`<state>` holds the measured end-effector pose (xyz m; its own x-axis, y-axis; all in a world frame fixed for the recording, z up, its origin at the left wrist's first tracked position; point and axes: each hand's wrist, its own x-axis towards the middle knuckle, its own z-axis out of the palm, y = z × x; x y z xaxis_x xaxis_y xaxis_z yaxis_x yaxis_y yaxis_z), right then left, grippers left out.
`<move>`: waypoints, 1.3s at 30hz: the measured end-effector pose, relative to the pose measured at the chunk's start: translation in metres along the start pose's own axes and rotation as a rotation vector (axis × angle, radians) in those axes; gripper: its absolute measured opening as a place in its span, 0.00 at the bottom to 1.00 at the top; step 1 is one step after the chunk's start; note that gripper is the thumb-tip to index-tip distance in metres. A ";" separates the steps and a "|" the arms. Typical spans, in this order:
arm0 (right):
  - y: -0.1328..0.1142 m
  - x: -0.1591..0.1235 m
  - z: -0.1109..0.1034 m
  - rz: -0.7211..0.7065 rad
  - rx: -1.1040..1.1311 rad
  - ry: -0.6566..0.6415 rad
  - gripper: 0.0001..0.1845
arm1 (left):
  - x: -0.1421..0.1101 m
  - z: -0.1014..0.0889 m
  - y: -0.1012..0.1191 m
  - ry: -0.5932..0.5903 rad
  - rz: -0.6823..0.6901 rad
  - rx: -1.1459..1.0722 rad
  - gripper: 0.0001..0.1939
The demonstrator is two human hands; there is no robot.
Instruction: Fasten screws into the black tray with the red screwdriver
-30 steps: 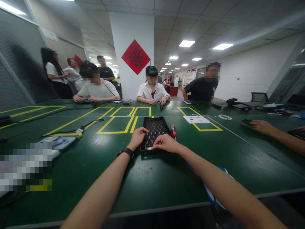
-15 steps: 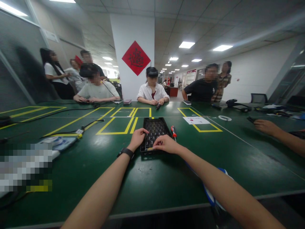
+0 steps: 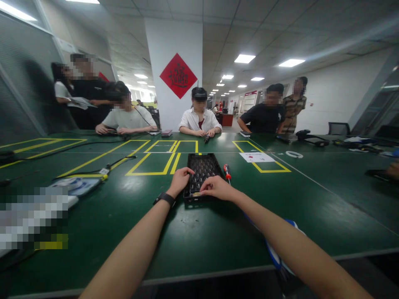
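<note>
A black gridded tray [image 3: 203,160] lies on the green table [image 3: 193,236] in front of me. My left hand [image 3: 179,181] rests with curled fingers on the tray's left rim. My right hand [image 3: 217,187] lies over the tray's near right corner, fingertips pinched at a small light part in the front row; I cannot make out the part. A watch sits on my left wrist. A red-handled screwdriver [image 3: 227,171] lies just right of the tray.
Yellow tape boxes [image 3: 156,162] mark the table beyond the tray. A cable [image 3: 102,170] and blue-white items lie left. A paper sheet [image 3: 256,156] and tape ring [image 3: 294,154] lie right. Several people sit or stand along the far edge.
My hands have stayed on the tray. The person's arm at the right has pulled back almost out of view. People in the background at left and right have shifted.
</note>
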<state>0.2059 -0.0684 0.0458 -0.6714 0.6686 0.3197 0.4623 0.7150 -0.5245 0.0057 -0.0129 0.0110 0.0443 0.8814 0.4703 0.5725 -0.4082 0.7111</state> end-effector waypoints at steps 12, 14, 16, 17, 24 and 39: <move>0.002 0.000 0.001 0.000 0.042 -0.021 0.15 | 0.000 0.000 0.002 -0.013 -0.006 0.010 0.16; 0.002 0.000 0.000 -0.001 0.032 -0.012 0.16 | 0.000 0.000 0.001 -0.015 -0.003 0.009 0.16; 0.002 0.000 0.000 -0.007 0.020 0.002 0.15 | -0.001 0.000 0.001 -0.014 0.001 0.013 0.16; 0.002 0.000 0.000 -0.011 0.017 0.006 0.15 | -0.001 0.000 0.000 -0.013 0.004 0.015 0.16; 0.001 0.000 0.000 -0.011 0.000 -0.018 0.14 | 0.000 0.001 -0.001 -0.002 -0.009 0.047 0.16; 0.000 0.000 0.000 -0.010 -0.005 -0.006 0.13 | 0.000 0.000 0.000 -0.008 -0.010 0.016 0.16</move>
<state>0.2056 -0.0684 0.0461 -0.6792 0.6604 0.3202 0.4585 0.7225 -0.5175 0.0051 -0.0128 0.0108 0.0452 0.8871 0.4594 0.5859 -0.3960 0.7070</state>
